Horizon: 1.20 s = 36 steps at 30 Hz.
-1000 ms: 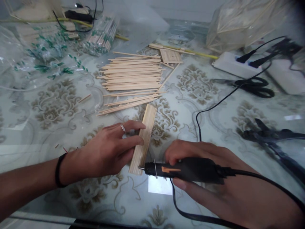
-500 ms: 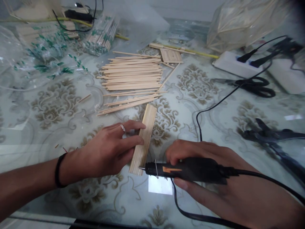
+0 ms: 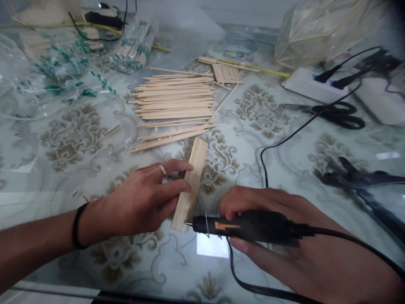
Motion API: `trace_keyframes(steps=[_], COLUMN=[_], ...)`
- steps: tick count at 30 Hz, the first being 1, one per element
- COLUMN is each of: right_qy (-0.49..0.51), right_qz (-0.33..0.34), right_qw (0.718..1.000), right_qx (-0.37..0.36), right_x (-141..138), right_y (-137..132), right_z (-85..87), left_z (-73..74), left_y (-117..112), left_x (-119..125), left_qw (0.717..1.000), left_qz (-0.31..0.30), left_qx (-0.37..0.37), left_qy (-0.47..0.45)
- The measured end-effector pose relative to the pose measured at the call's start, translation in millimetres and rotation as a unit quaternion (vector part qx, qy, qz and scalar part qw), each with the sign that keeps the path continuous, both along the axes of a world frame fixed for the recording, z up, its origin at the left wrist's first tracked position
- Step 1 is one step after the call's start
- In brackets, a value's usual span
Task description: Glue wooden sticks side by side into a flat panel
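Observation:
A narrow panel of wooden sticks [image 3: 195, 177], laid side by side, rests at a slant on the patterned tabletop. My left hand [image 3: 144, 196], with a ring and a black wristband, holds it from the left; the fingertips press on its top. In my right hand [image 3: 303, 249] is a black glue gun [image 3: 249, 227] with an orange mark and a thin wire stand. Its pointed metal tip is at the panel's lower right edge; whether it touches I cannot tell. The palm side of the right hand is partly hidden.
Loose wooden sticks [image 3: 175, 99] lie beyond the panel, with a small stick square [image 3: 227, 73] behind. Scissors [image 3: 338, 114], pliers [image 3: 354, 179] and a white power strip [image 3: 313, 84] are on the right. Plastic-wrapped stick bundles [image 3: 134, 46] sit back left. The black cord [image 3: 294, 135] crosses the table.

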State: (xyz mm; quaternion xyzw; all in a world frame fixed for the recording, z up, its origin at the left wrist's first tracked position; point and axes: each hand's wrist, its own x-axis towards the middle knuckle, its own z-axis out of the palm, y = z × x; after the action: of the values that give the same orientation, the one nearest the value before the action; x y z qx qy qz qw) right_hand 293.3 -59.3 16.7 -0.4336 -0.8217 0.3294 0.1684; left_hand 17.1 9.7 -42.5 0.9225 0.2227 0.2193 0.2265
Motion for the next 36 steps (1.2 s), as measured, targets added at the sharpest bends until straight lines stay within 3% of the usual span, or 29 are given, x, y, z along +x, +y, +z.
trace_keyframes(steps=[12,36], right_qy=[-0.006,0.021], right_qz=[-0.021,0.009], right_qw=[1.000,1.000], right_qx=[0.018,0.005], right_x=[1.3,-0.1], right_y=[7.8,3.1], right_z=[2.9,-2.8], left_z=[0.5,0.3], left_y=[0.4,0.4], left_x=[0.1,0.7], left_qw=[1.000,1.000], left_qz=[0.000,0.001], left_qx=[0.004,0.001], left_qy=[0.008,0.002])
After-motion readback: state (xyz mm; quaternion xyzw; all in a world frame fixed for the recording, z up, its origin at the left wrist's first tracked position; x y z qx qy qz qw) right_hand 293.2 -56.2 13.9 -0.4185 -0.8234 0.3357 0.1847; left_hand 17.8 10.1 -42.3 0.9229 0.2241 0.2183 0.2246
